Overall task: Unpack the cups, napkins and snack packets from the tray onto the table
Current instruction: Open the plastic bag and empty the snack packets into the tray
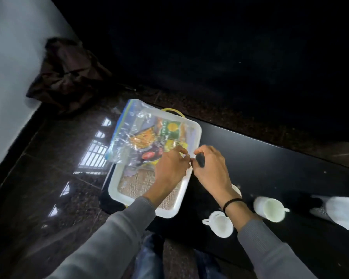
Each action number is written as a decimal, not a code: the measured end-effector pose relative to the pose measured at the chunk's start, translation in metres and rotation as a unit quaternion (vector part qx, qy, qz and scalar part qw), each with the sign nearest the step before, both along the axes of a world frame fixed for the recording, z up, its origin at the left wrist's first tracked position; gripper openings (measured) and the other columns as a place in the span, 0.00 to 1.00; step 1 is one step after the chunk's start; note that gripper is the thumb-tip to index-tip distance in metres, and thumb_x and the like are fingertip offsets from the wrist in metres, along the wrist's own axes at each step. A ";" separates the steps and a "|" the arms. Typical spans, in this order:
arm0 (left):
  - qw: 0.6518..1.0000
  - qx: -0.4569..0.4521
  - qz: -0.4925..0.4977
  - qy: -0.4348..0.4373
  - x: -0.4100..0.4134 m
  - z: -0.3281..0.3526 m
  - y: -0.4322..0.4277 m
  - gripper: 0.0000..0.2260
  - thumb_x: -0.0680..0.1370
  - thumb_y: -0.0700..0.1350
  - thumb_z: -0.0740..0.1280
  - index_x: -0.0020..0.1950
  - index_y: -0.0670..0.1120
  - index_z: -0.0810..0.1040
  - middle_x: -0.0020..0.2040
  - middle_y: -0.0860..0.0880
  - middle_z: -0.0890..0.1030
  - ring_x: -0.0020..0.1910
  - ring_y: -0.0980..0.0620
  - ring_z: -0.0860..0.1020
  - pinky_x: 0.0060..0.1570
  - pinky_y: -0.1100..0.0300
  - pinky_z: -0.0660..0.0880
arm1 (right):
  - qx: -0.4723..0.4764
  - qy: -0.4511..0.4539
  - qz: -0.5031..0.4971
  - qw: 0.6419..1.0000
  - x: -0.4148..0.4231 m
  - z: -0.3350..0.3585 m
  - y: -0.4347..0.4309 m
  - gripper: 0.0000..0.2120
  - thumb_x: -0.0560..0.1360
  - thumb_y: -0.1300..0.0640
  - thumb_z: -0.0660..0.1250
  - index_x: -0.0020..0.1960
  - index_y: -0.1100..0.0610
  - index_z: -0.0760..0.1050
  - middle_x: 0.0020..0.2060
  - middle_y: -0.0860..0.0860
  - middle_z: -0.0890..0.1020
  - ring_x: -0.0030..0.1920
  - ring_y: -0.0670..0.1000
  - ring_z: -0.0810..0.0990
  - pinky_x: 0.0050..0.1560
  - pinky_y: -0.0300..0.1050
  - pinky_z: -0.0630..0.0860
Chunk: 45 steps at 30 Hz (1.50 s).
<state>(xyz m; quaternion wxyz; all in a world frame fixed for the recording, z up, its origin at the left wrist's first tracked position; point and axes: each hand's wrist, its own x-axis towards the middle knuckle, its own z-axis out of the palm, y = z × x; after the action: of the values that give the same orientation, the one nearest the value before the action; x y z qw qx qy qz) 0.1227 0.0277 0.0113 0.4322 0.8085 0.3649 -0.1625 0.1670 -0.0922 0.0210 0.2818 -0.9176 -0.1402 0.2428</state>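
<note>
Carrying everything here is the black table (270, 158), and the white tray (113, 190) sits at its end, partly overhanging the corner. A clear zip bag (125, 125) lies across the tray's far half and spills past its far rim, with the colourful snack packets (145, 137) sealed inside, so they likely cannot come out until the bag is opened. The near half of the tray shows only its woven liner. Well to the right of the tray lies a blurred white bundle (343, 214), possibly the napkins. Three white cups (220, 224) stand just right of the tray, already unloaded, one half hidden by a wrist. Over the tray's right rim, the left hand (169, 168) pinches the bag's edge; the right hand (212, 170) curls thumb and forefinger at the same spot, probably to pull the seal apart, though I cannot tell whether it has hold of plastic
</note>
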 end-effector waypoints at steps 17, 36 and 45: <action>0.983 0.167 0.082 0.014 -0.045 -0.052 0.182 0.27 0.81 0.50 0.67 0.77 0.43 0.66 0.72 0.43 0.72 0.71 0.42 0.69 0.68 0.46 0.66 | -0.009 0.064 0.036 0.997 -0.004 -0.040 0.151 0.03 0.80 0.57 0.69 0.51 0.50 0.76 0.58 0.50 0.80 0.59 0.52 0.79 0.56 0.53 0.80; 0.979 -0.024 0.084 -0.185 -0.063 0.025 0.163 0.06 0.80 0.46 0.72 0.53 0.50 0.88 0.23 0.60 0.77 0.24 0.65 0.70 0.25 0.72 0.65 | 0.090 0.124 -0.035 0.988 -0.007 0.044 0.138 0.16 0.79 0.41 0.68 0.55 0.53 0.80 0.51 0.45 0.84 0.52 0.42 0.82 0.48 0.34 0.77; 0.981 0.012 -0.016 -0.193 -0.070 0.071 0.107 0.11 0.80 0.39 0.71 0.59 0.50 0.86 0.39 0.50 0.86 0.32 0.52 0.82 0.35 0.61 0.78 | 0.068 0.129 -0.072 0.987 -0.020 0.095 0.130 0.16 0.78 0.41 0.67 0.57 0.53 0.79 0.50 0.46 0.83 0.52 0.52 0.85 0.56 0.58 0.83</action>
<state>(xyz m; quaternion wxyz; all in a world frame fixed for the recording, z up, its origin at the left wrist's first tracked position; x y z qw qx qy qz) 0.0522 0.1350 0.0819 0.4824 0.8355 0.2632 -0.0061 0.1466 0.0374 0.1159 0.3761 -0.8648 -0.0527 0.3286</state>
